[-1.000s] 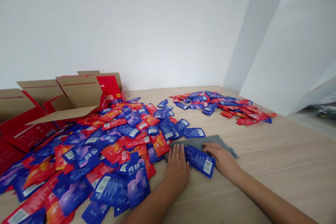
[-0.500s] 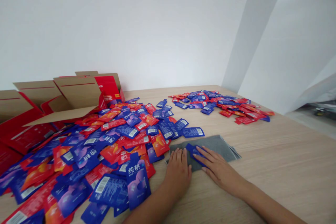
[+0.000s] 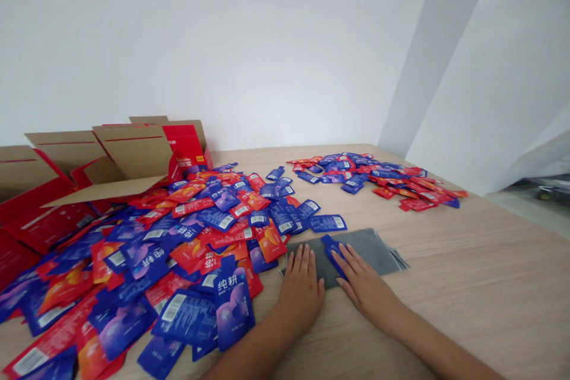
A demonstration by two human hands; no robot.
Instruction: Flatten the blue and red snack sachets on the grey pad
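Observation:
A grey cloth (image 3: pixel 374 249) lies flat on the wooden table (image 3: pixel 481 285) in front of me. My left hand (image 3: pixel 301 292) rests palm down on the cloth's near left corner, fingers stretched out. My right hand (image 3: pixel 361 285) lies flat on a blue sachet (image 3: pixel 332 246), pressing it onto the cloth; only the sachet's upper end shows past the fingers. Just left of my hands spreads a big heap of red and blue sachets (image 3: pixel 178 249).
A second, smaller spread of red and blue sachets (image 3: pixel 378 181) lies at the far right of the table. Opened red cardboard boxes (image 3: pixel 102 172) stand at the back left against the white wall. The table edge runs along the right.
My right hand slid the blue sachet from beside the left hand up onto the cloth and now covers it flat. The left hand stayed on the cloth's corner.

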